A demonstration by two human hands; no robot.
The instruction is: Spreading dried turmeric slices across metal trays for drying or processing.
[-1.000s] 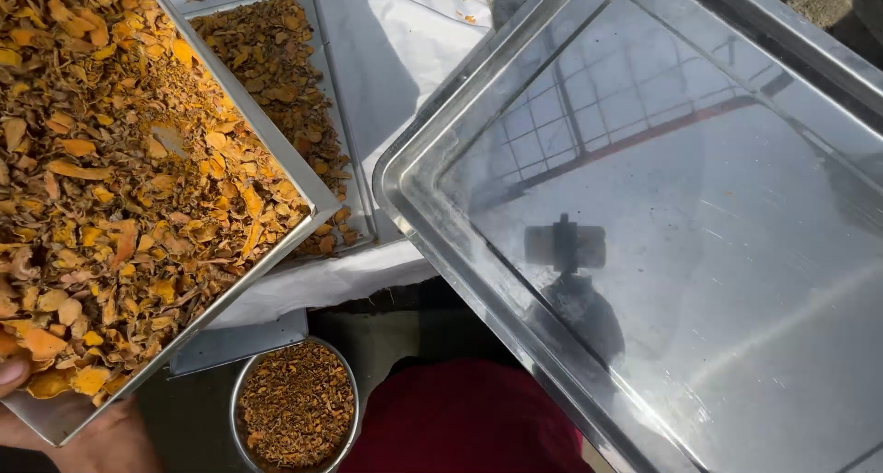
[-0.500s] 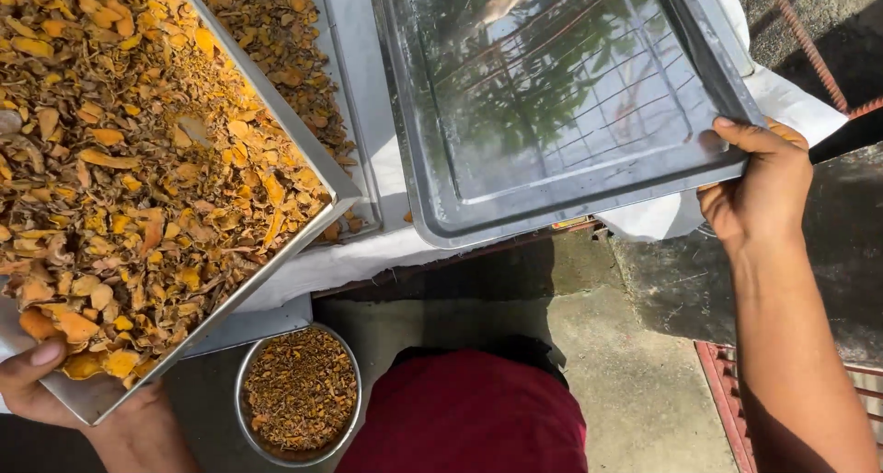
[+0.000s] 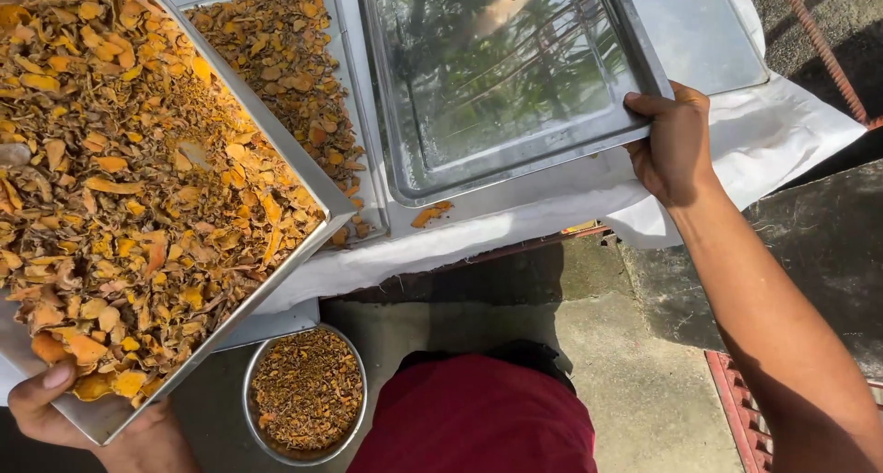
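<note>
Gripping the empty steel tray (image 3: 515,86) by its corner, your right hand (image 3: 671,146) holds it on the desk (image 3: 736,132); your left hand (image 3: 55,409) clutches the heaped tray (image 3: 303,174).

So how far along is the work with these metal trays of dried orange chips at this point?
Done: the empty shiny metal tray lies on the white cloth, gripped at its corner by the right hand.
In hand: the left hand tilts the full tray of orange-yellow dried chips above the round steel bowl, which already holds chips.
Left: that tray is still heaped, and a second filled tray waits.
</note>
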